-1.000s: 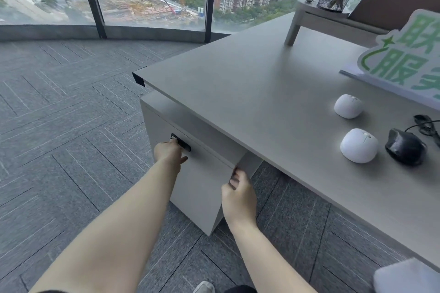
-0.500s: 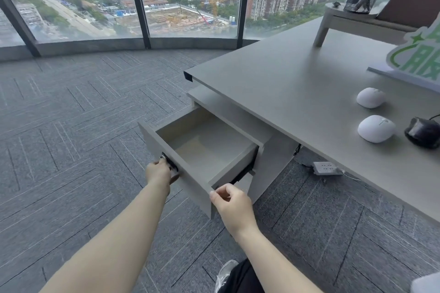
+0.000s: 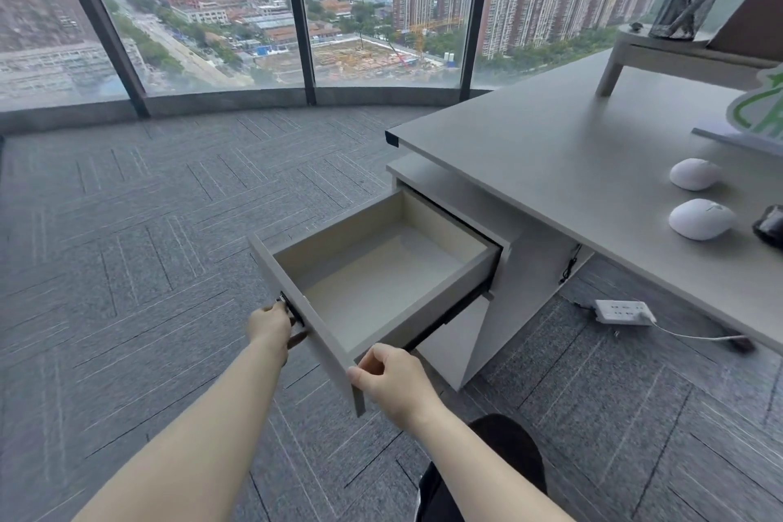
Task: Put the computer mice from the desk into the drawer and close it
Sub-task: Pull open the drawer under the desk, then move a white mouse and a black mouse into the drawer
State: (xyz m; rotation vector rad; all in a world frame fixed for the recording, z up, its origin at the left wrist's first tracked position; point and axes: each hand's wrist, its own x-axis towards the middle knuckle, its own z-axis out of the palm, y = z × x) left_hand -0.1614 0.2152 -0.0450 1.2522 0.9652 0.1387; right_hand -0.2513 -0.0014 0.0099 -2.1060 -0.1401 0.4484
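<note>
The grey drawer point(image 3: 296, 301) under the desk stands pulled far out, and its pale inside holds nothing. My left hand point(image 3: 271, 326) grips the dark handle on the drawer front. My right hand point(image 3: 392, 379) pinches the front panel's near corner. On the desk point(image 3: 551, 165) at the right lie two white mice, one farther point(image 3: 694, 173) and one nearer point(image 3: 701, 219). A black mouse point(image 3: 769, 225) is cut off by the right edge.
A white power strip point(image 3: 623, 311) with a cable lies on the carpet under the desk. A green-and-white sign point(image 3: 758, 110) and a riser carrying a mesh pen cup point(image 3: 682, 8) occupy the desk's far right. Floor-to-ceiling windows run along the back.
The drawer went from shut to pulled far out, both hands drawing it toward me. The view has swung left, so the mice sit nearer the right edge.
</note>
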